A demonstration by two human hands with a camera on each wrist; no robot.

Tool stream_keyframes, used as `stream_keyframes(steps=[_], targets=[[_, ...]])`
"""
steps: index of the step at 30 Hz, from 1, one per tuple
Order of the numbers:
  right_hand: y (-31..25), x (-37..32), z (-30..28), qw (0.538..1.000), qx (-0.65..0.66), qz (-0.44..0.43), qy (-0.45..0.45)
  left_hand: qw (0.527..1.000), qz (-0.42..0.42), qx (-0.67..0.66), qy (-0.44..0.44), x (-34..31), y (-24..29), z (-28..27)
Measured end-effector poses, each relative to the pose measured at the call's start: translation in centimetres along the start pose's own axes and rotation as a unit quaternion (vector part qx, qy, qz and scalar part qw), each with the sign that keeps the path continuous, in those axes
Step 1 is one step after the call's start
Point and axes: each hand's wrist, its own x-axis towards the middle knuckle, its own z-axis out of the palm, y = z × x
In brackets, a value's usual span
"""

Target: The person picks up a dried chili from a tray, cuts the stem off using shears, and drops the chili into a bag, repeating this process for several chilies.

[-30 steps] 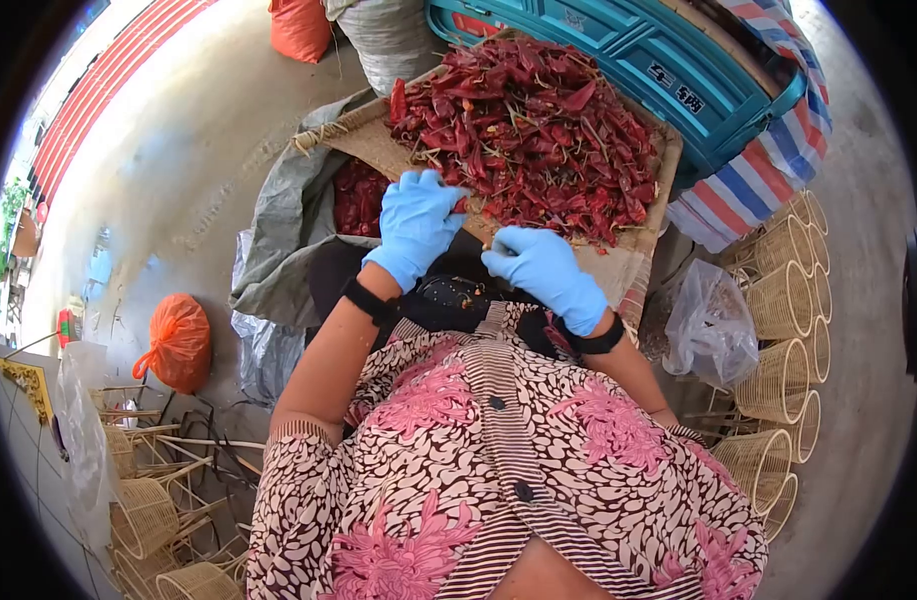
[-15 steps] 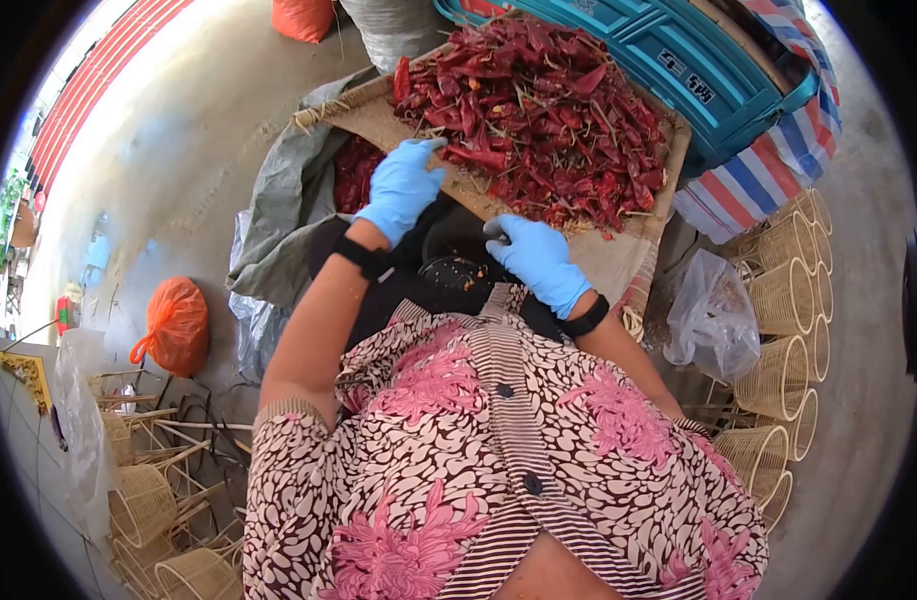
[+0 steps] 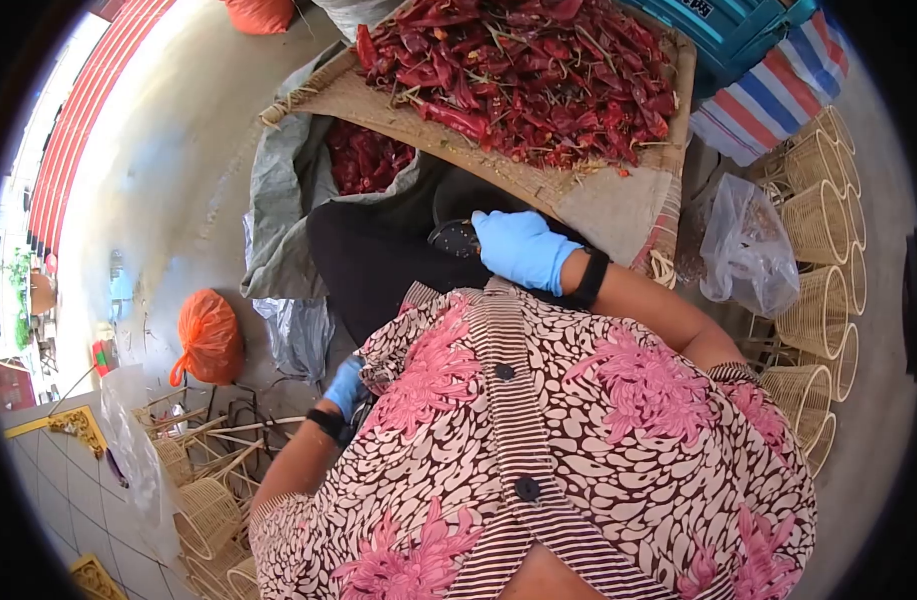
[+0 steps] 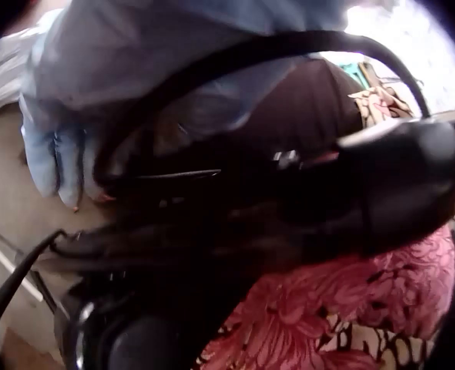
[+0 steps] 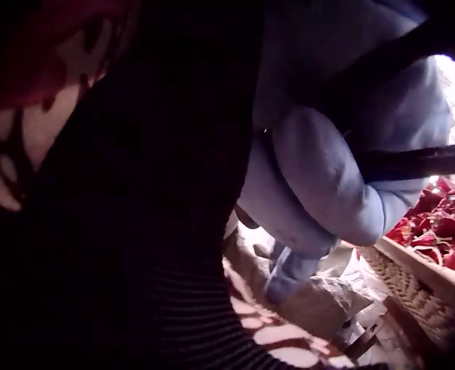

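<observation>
My blue-gloved right hand (image 3: 524,250) is over my dark-clothed lap, beside a dark round object (image 3: 454,238) with small specks on it. In the right wrist view its bent fingers (image 5: 320,173) show nothing clearly held; part of the grip is hidden. Low at my side, my gloved left hand (image 3: 347,388) is beside the patterned shirt and partly covered by it. The left wrist view shows its fingers (image 4: 68,166) hanging fairly straight over the floor. Dried red chillies (image 3: 539,85) are heaped on a woven tray (image 3: 341,103) ahead; more chillies (image 3: 364,160) fill a grey-green sack (image 3: 279,225).
Wicker baskets (image 3: 814,230) are lined up at the right, near a clear plastic bag (image 3: 749,250). An orange bag (image 3: 211,335) stands on the floor at the left, above more wicker baskets (image 3: 207,518). Striped cloth (image 3: 774,90) and a teal crate (image 3: 719,35) are at the upper right.
My left hand has left the tray's near edge and dropped back to my left side. My right hand has shifted slightly, staying near the dark round object. The head view has turned and tilted.
</observation>
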Motion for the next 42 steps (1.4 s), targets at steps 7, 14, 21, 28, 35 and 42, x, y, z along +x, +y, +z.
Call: stream_keyframes(steps=[7, 14, 21, 28, 35, 42], targets=[[0.4, 1.7, 4.4, 0.993, -0.012, 0.090, -0.075, 0.991, -0.013, 0.001, -0.136, 0.4, 1.3, 2.5], [0.8, 2.0, 2.7, 0.958, 0.059, 0.216, -0.182, 0.976, -0.046, -0.023, -0.210, -0.4, 1.2, 4.0], [1.5, 1.1, 6.6, 0.984, 0.075, 0.157, -0.046, 0.961, -0.116, -0.032, -0.250, -2.4, -0.2, 1.9], [-2.5, 1.2, 3.1, 0.968, 0.008, 0.162, -0.191, 0.955, -0.158, -0.035, -0.247, -6.2, -3.6, 1.7], [-1.4, 1.7, 2.5, 0.982, 0.035, 0.116, -0.145, 0.963, -0.148, -0.041, -0.222, -7.4, -7.4, 3.5], [-0.9, 0.4, 3.0, 0.983, 0.094, 0.110, -0.109, 0.965, -0.128, -0.038, -0.225, -5.9, -6.9, 3.8]])
